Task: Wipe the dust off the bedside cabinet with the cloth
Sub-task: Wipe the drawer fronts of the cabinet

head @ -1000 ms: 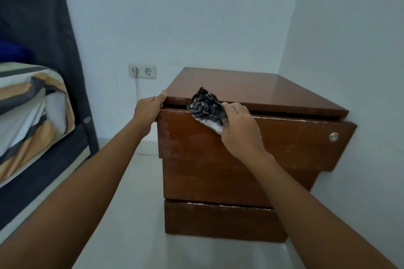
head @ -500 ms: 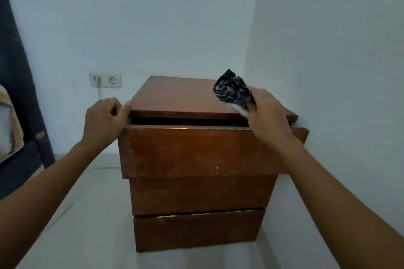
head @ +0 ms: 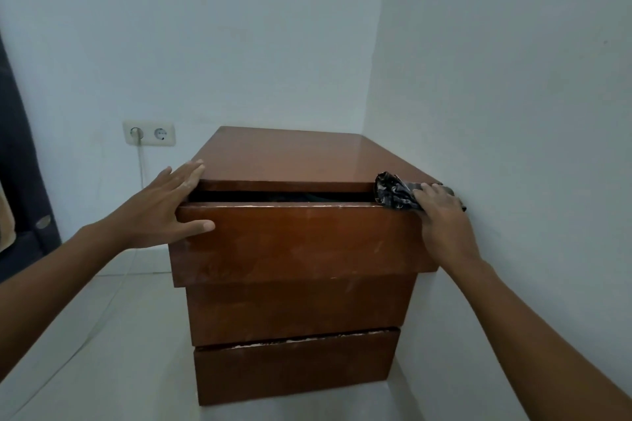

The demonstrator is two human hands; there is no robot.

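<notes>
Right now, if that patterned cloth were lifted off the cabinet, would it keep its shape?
Probably not: the cloth is bunched in soft folds under the right hand, so it likely flops open. It looks light, and should slide easily on the glossy cabinet.

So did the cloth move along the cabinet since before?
Yes. The cloth, under the right hand, has slid rightward along the front edge of the cabinet, from near the left-middle to the right corner beside the wall.

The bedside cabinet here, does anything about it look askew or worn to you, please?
Yes. The top drawer stands slightly pulled out, leaving a dark gap under the cabinet top. The bottom drawer sits askew, with pale chipping along its upper edge.
</notes>
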